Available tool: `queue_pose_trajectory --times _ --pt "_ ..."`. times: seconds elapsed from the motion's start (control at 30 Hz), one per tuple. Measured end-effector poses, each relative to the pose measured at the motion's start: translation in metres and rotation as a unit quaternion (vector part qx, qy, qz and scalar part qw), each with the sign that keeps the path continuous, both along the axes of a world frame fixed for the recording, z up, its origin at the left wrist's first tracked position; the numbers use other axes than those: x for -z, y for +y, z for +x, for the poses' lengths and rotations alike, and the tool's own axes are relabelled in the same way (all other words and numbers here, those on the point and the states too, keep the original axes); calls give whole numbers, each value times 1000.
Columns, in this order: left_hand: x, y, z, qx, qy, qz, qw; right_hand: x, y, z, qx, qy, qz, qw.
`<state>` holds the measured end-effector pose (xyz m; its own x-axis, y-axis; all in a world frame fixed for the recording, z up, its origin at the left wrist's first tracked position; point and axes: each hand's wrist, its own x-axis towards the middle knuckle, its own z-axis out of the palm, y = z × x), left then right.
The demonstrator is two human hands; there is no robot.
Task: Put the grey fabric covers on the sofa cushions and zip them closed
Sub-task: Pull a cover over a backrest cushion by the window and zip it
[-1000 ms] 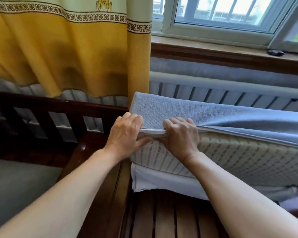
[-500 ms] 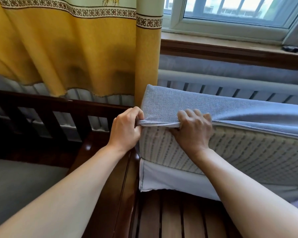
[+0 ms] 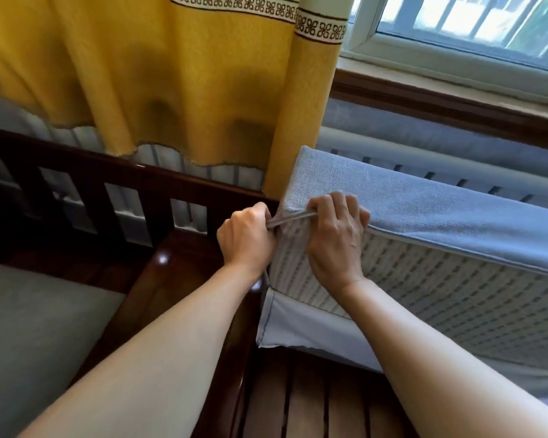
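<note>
cover (image 3: 424,210): coarse woven cloth | frame (image 3: 171,257): glossy dark wood

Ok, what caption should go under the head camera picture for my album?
Two hands, left hand and right hand, grip the grey cover edge at the cushion corner.

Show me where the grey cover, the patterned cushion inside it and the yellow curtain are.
grey cover (image 3: 440,210): head view, on its top face beside the right hand.
patterned cushion (image 3: 456,289): head view, on its bare side.
yellow curtain (image 3: 159,67): head view, on the middle folds.
</note>
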<state>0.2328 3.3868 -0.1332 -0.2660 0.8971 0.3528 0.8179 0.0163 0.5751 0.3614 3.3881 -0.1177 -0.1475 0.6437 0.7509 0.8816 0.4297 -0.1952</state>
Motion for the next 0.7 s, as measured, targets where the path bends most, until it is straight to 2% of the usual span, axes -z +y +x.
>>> queue_pose_trajectory --times 0.1,0.17,0.37,0.57,0.7 --pt "17 -24 -18 4 -24 13 1000 -1 4 2 1 -27 -10 1000" --pt "26 -39 -26 44 -23 25 998 -3 8 0 12 -27 -8 1000" --pt "5 -26 -4 90 -68 7 994 -3 4 0 9 -42 1 999" --pt "0 -14 9 58 -107 25 992 -13 6 2 -27 -38 -16 999" --pt "-7 -12 27 15 -95 29 995 -14 -8 12 -70 -18 -10 997"
